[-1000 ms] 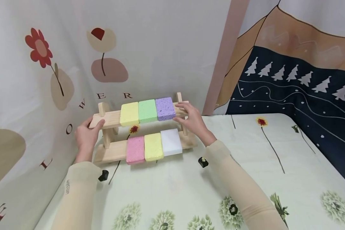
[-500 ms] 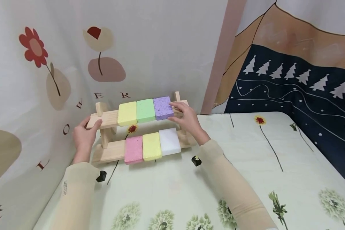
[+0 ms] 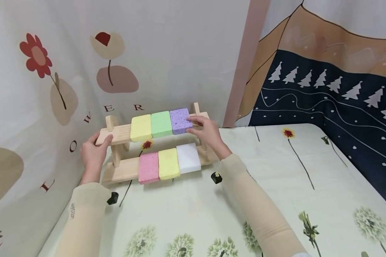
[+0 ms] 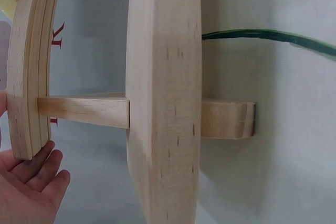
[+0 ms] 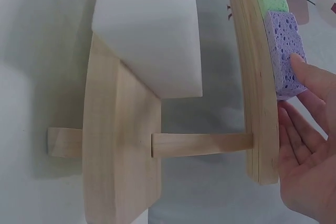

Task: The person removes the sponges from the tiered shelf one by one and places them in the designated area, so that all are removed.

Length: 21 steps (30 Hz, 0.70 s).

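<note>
A two-tier wooden rack (image 3: 120,171) bears sponges on both shelves. On its upper shelf sit a yellow sponge (image 3: 141,127), a green sponge (image 3: 161,124) and a purple sponge (image 3: 179,121), side by side. Below lie a pink sponge (image 3: 148,167), another yellow sponge (image 3: 168,163) and a white sponge (image 3: 188,158). My left hand (image 3: 94,153) grips the upper shelf's left end, thumb on top and fingers beneath. With thumb and fingers my right hand (image 3: 209,132) pinches the purple sponge at its right end; the right wrist view shows the thumb on its near face.
Behind the rack hangs a printed cloth (image 3: 180,53) with flowers and letters. A dark blue tree-patterned cloth (image 3: 308,103) is on the right. The rack stands on a pale flower-print cover (image 3: 186,210), with its left end near the left cloth wall.
My right hand has moved left from the upper shelf's right end onto the purple sponge. The left hand keeps its grip, and the whole view has shifted slightly.
</note>
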### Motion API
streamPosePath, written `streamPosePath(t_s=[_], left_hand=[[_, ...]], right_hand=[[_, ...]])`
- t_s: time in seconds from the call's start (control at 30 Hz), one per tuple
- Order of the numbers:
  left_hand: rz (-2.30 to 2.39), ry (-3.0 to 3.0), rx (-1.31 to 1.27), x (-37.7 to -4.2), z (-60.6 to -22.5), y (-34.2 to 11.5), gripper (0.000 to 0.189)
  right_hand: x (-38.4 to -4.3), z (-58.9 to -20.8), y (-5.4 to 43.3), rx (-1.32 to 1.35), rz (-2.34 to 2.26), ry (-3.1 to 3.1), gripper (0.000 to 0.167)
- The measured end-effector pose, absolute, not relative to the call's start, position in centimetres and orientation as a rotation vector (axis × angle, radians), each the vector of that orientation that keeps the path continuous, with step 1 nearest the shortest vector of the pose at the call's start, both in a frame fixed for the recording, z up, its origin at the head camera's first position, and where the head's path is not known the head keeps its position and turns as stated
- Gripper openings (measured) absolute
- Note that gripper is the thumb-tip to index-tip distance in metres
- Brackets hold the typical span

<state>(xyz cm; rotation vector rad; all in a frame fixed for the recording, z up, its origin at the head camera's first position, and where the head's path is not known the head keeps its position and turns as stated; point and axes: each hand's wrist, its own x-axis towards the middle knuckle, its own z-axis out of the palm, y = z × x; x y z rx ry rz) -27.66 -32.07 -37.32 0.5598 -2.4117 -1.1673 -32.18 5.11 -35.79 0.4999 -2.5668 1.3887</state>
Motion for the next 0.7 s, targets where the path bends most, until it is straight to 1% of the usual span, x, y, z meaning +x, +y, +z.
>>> streamPosePath(t_s=[0.2, 0.7], left_hand=[[-1.175, -2.418, 0.569, -27.80, -37.73, -32.26, 0.070], [-1.181, -2.408, 0.588, -27.96, -37.76, -32.24, 0.070]], right_hand=[[-32.48, -35.51, 5.03, 0.455, 1.460, -2.580, 0.041], [-32.50, -35.49, 4.70, 0.394, 1.395, -2.578, 0.035]])
